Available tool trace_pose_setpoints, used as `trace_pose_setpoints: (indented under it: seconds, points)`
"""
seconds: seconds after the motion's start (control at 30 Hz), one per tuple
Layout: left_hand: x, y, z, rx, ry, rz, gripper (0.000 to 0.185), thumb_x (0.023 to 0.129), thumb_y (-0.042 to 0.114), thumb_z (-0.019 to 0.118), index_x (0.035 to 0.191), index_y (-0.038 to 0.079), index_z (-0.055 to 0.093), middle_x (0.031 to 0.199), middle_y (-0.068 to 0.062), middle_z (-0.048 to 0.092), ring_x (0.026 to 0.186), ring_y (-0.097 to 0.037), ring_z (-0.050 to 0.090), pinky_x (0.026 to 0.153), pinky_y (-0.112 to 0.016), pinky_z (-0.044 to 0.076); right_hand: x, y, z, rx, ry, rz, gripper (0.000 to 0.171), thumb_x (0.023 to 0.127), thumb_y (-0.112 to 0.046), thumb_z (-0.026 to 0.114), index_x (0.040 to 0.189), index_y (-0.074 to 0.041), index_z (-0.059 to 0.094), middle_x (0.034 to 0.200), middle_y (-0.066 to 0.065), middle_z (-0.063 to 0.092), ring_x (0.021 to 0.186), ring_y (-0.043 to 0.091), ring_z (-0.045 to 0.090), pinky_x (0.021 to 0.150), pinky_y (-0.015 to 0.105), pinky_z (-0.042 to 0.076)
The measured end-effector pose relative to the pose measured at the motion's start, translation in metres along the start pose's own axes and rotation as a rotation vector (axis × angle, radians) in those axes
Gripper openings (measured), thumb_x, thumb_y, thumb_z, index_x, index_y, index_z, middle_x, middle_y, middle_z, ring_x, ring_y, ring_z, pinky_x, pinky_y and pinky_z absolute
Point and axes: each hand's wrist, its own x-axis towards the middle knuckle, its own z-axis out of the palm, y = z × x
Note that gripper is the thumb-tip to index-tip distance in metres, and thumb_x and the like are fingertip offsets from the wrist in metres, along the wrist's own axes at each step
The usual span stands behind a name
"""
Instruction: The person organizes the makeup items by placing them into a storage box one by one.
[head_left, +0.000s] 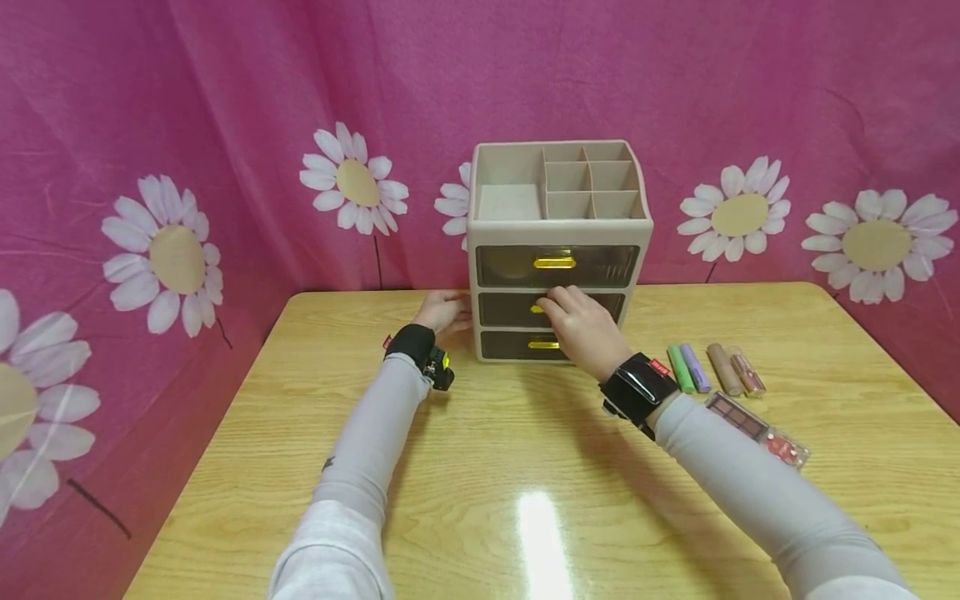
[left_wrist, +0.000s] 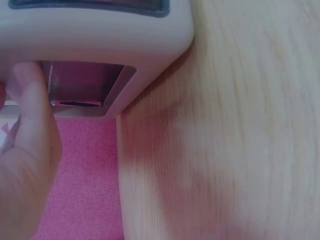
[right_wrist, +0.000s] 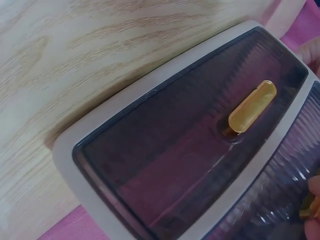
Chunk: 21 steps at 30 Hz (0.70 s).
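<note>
A: Right hand (head_left: 581,325) is at the middle drawer (head_left: 551,309), fingers pinching its gold handle; the organizer (head_left: 558,250) sits at the counter's (head_left: 480,467) far edge.

B: Left hand (head_left: 444,311) lies flat against its side. I'd brace there and pull straight (the unit looks light).

A: The handle's hidden under the fingers, and the drawers' contents are unreadable.

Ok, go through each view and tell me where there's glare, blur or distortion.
Head view: sharp, with a bright glare streak on the table and wide-angle bending at the edges. Left wrist view: soft and hazy all over; the left hand is a blurred mass beside the organizer. Right wrist view: the drawer handle is fairly crisp, and the tinted drawer fronts show faint reflections.
</note>
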Motion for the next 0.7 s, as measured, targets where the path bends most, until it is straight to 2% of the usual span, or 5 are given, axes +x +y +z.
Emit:
trace_pose_setpoints:
  seconds: [0.1,0.23,0.5,0.6,0.7]
  points:
    - [0.007,-0.004,-0.001,0.027,0.027,0.003,0.031,0.09,0.0,0.049,0.12,-0.002,0.056,0.097,-0.016,0.065,0.081,-0.023,0.064,0.075,-0.035,0.054,0.001,0.0,0.001,-0.012,0.006,-0.002,0.027,0.074,0.011,0.065,0.1,0.006,0.062,0.095,0.014,0.057,0.084,0.026,0.054,0.074,0.032,0.05]
    - [-0.021,0.017,0.01,0.061,0.05,-0.021,0.035,0.092,-0.001,0.046,0.126,-0.004,0.051,0.098,-0.016,0.063,0.078,-0.02,0.062,0.078,-0.034,0.053,0.001,-0.001,0.001,-0.022,0.003,-0.003,0.026,0.075,0.011,0.064,0.1,0.006,0.062,0.095,0.014,0.057,0.085,0.026,0.054,0.075,0.032,0.05]
    - [-0.057,0.042,0.021,0.075,0.022,-0.028,0.036,0.092,-0.003,0.044,0.128,-0.006,0.048,0.084,-0.008,0.059,0.069,-0.012,0.059,0.074,-0.027,0.053,0.0,-0.001,0.001,-0.038,0.006,-0.014,0.022,0.079,0.012,0.06,0.1,0.006,0.063,0.095,0.015,0.057,0.084,0.026,0.053,0.074,0.032,0.05]
    - [-0.03,0.022,0.01,0.017,-0.002,-0.012,0.033,0.09,-0.003,0.047,0.123,-0.004,0.054,0.089,-0.012,0.063,0.073,-0.018,0.063,0.075,-0.031,0.053,-0.001,-0.002,0.001,-0.05,0.019,-0.023,0.022,0.078,0.013,0.058,0.099,0.006,0.063,0.091,0.014,0.056,0.081,0.026,0.053,0.071,0.032,0.05]
    - [0.008,-0.004,-0.003,-0.027,-0.018,-0.004,0.032,0.089,-0.001,0.052,0.12,0.002,0.057,0.097,-0.016,0.064,0.081,-0.024,0.064,0.077,-0.037,0.053,-0.002,-0.003,0.0,-0.055,0.035,-0.036,0.022,0.078,0.014,0.058,0.097,0.006,0.064,0.087,0.013,0.055,0.078,0.025,0.051,0.067,0.031,0.05]
